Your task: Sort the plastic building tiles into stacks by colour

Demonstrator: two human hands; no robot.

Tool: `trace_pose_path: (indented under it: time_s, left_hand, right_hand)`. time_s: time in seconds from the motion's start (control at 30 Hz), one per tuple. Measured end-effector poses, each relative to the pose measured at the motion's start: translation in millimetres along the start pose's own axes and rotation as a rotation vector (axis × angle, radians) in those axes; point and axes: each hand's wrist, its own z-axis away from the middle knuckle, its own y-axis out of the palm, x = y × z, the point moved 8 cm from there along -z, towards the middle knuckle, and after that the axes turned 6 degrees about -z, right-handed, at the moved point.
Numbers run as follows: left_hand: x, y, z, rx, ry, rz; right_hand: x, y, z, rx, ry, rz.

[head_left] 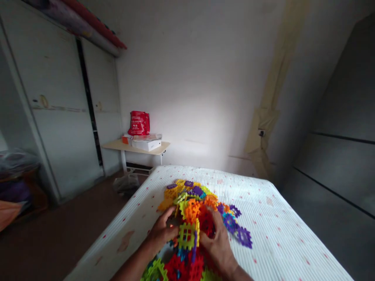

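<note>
Both hands are around a structure of interlocking plastic tiles, the kind with notched edges and window-like openings. My left hand (162,231) is curled at its left side, its thumb against the edge of a lime-green tile (186,236). On the other side, my right hand (217,239) is bent around a red tile (206,221), thumb close to the yellow tile (197,231). An orange tile (192,210) stands just behind the green one. Below the hands are more red tiles (176,267) and a green tile (156,271). Some fingertips are hidden behind the pieces.
Loose yellow, purple and orange tiles (170,195) lie heaped beyond the hands, with purple tiles (244,237) to the right. All rest on a striped bed cover (281,230). A small table (117,145) with a red bag (138,123) and white box (146,144) stands at the wall.
</note>
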Motion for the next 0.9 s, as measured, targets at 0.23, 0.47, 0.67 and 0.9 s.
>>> trace_pose_path:
  time_s: [0.23,0.47,0.67,0.9]
  left_hand:
    - [-16,0.6,-18,-0.006,0.142,-0.029]
    - [-29,7.1,-22,-0.075,0.396,-0.382]
    - [-28,13.3,-12,-0.101,0.577,-0.801]
    - [-53,10.1,9,-0.047,0.454,-0.939]
  right_hand:
    - [35,11,-32,0.047,-0.074,0.087]
    - [68,19,-38,0.158,-0.198,0.205]
    - [66,8,-31,0.233,-0.207,0.284]
    - [19,-81,-57,0.063,-0.140,0.473]
